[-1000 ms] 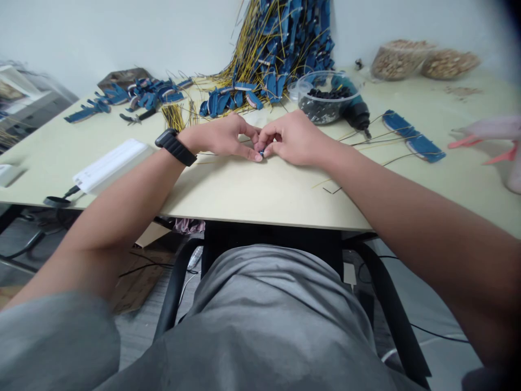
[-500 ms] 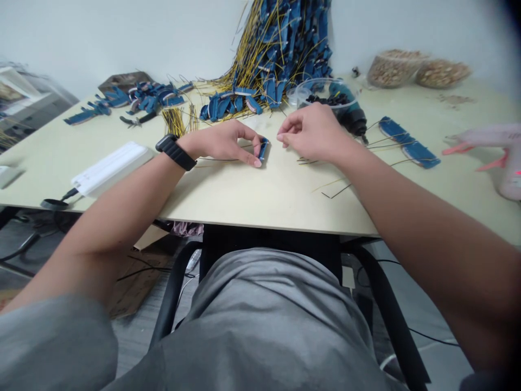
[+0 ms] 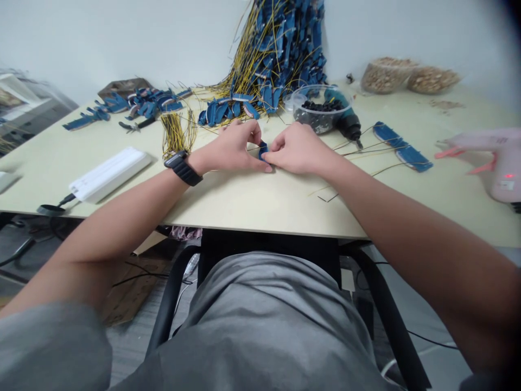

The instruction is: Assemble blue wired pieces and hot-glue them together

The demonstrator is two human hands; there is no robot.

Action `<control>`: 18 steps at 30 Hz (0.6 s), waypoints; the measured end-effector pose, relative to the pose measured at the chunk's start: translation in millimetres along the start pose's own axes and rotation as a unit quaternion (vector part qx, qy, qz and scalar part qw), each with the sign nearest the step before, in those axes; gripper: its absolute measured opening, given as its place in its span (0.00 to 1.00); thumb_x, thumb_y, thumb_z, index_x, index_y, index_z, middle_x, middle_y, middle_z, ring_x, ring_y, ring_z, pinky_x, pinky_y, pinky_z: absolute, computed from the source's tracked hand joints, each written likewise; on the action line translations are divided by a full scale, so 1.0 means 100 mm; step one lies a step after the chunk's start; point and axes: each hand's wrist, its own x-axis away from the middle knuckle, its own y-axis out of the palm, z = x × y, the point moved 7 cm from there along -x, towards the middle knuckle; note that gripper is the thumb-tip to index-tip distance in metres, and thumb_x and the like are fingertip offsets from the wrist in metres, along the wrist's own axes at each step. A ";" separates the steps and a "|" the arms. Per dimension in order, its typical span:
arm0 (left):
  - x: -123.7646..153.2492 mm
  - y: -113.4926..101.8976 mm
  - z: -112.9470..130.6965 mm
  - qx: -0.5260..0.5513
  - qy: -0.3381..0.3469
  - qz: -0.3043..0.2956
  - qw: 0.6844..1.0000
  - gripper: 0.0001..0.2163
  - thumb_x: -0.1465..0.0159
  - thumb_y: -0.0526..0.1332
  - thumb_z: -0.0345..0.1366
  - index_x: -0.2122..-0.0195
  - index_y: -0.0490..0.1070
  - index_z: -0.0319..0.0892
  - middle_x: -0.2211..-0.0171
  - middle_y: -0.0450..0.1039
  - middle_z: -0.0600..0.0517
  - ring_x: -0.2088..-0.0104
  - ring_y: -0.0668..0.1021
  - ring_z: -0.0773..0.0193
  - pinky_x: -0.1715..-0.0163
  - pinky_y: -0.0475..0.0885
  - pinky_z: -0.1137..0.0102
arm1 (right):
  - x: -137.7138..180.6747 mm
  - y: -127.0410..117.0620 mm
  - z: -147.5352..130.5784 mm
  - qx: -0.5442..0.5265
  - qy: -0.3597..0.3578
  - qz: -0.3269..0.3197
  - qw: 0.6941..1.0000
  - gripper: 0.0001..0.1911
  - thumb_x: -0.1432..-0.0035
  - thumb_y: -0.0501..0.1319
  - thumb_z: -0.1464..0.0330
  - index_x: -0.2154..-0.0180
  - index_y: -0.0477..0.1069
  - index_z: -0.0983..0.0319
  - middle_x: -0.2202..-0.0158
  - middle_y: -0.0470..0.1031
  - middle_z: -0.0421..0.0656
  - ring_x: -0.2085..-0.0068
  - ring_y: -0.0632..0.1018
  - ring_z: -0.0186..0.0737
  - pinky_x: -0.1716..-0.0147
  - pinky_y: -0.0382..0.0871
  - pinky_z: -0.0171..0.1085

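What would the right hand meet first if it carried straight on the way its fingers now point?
The right hand points leftward at the small blue piece that both hands pinch, so it meets that first. Just beyond it, as far as depth shows, come the fingers of the left hand.

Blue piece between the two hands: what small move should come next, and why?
Probably squeeze the blue piece firmly in place: the left hand and the right hand both pinch it low over the table, so neither is free to fetch anything.
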 end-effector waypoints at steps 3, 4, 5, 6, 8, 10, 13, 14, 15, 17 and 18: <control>0.02 -0.03 0.02 0.024 0.012 -0.025 0.999 0.39 0.38 0.90 0.64 0.36 0.80 0.47 0.37 0.85 0.39 0.27 0.82 0.30 0.28 0.78 0.46 | -0.03 0.02 0.06 0.001 -0.006 0.012 1.000 0.07 0.35 0.83 0.66 0.64 0.90 0.58 0.74 0.80 0.50 0.59 0.87 0.62 0.50 0.88 0.56; 0.03 -0.06 0.01 0.043 0.015 -0.043 0.998 0.38 0.35 0.88 0.64 0.34 0.80 0.48 0.35 0.86 0.39 0.26 0.83 0.31 0.28 0.78 0.47 | -0.04 0.01 0.07 0.003 -0.011 0.020 1.000 0.06 0.35 0.83 0.66 0.63 0.90 0.58 0.74 0.81 0.50 0.59 0.87 0.62 0.50 0.88 0.56; 0.04 -0.10 -0.02 0.064 0.013 -0.058 0.996 0.37 0.32 0.85 0.64 0.32 0.80 0.48 0.33 0.86 0.39 0.25 0.84 0.31 0.28 0.79 0.49 | -0.05 -0.01 0.08 0.008 -0.016 0.030 0.999 0.06 0.34 0.83 0.66 0.63 0.91 0.58 0.74 0.81 0.50 0.58 0.88 0.62 0.49 0.87 0.56; 0.04 -0.15 -0.06 0.084 0.006 -0.068 0.994 0.35 0.29 0.83 0.64 0.31 0.81 0.49 0.32 0.87 0.39 0.24 0.85 0.32 0.29 0.80 0.50 | -0.05 -0.04 0.08 0.019 -0.021 0.040 0.999 0.06 0.33 0.83 0.65 0.63 0.91 0.58 0.73 0.81 0.50 0.58 0.88 0.62 0.49 0.87 0.56; 0.06 -0.28 -0.19 0.120 -0.019 -0.069 0.990 0.31 0.25 0.80 0.63 0.32 0.83 0.49 0.32 0.89 0.40 0.25 0.87 0.35 0.30 0.81 0.52 | -0.04 -0.09 0.08 0.056 -0.023 0.048 0.997 0.08 0.29 0.81 0.65 0.63 0.90 0.59 0.71 0.83 0.50 0.56 0.89 0.63 0.47 0.87 0.55; 0.07 -0.40 -0.33 0.145 -0.046 -0.059 0.987 0.29 0.27 0.81 0.62 0.36 0.86 0.48 0.36 0.92 0.42 0.27 0.89 0.36 0.28 0.81 0.52 | -0.02 -0.16 0.07 0.099 -0.007 0.037 0.994 0.08 0.25 0.77 0.68 0.62 0.91 0.60 0.65 0.87 0.53 0.53 0.90 0.63 0.45 0.85 0.54; 0.08 -0.44 -0.47 0.178 -0.071 -0.067 0.979 0.27 0.32 0.85 0.59 0.42 0.89 0.47 0.42 0.94 0.43 0.33 0.92 0.39 0.28 0.82 0.51 | 0.03 -0.25 0.07 0.142 0.020 0.007 0.990 0.11 0.21 0.71 0.74 0.55 0.94 0.63 0.54 0.93 0.58 0.48 0.90 0.62 0.48 0.80 0.51; 0.08 -0.42 -0.49 0.185 -0.076 -0.075 0.977 0.26 0.32 0.86 0.58 0.43 0.90 0.46 0.43 0.95 0.42 0.35 0.92 0.40 0.28 0.82 0.51 | 0.05 -0.29 0.07 0.151 0.023 0.002 0.988 0.12 0.20 0.70 0.74 0.53 0.94 0.64 0.52 0.93 0.59 0.48 0.90 0.62 0.50 0.77 0.50; 0.08 -0.40 -0.50 0.190 -0.080 -0.083 0.975 0.26 0.33 0.86 0.57 0.43 0.90 0.45 0.43 0.95 0.42 0.36 0.92 0.41 0.29 0.83 0.51 | 0.06 -0.32 0.07 0.155 0.024 -0.002 0.988 0.12 0.20 0.70 0.74 0.52 0.95 0.63 0.52 0.93 0.59 0.49 0.89 0.61 0.52 0.75 0.49; 0.07 -0.34 -0.49 0.196 -0.082 -0.102 0.972 0.25 0.34 0.87 0.56 0.44 0.92 0.45 0.43 0.95 0.41 0.39 0.93 0.42 0.31 0.84 0.51 | 0.07 -0.36 0.08 0.154 0.015 -0.006 0.988 0.10 0.19 0.72 0.72 0.51 0.95 0.62 0.54 0.92 0.56 0.52 0.88 0.58 0.55 0.71 0.48; 0.06 -0.30 -0.46 0.198 -0.079 -0.111 0.971 0.24 0.33 0.86 0.56 0.44 0.92 0.45 0.43 0.96 0.42 0.38 0.93 0.43 0.30 0.84 0.51 | 0.07 -0.37 0.07 0.149 0.005 -0.011 0.989 0.09 0.19 0.73 0.71 0.50 0.96 0.62 0.56 0.91 0.54 0.54 0.87 0.56 0.56 0.70 0.48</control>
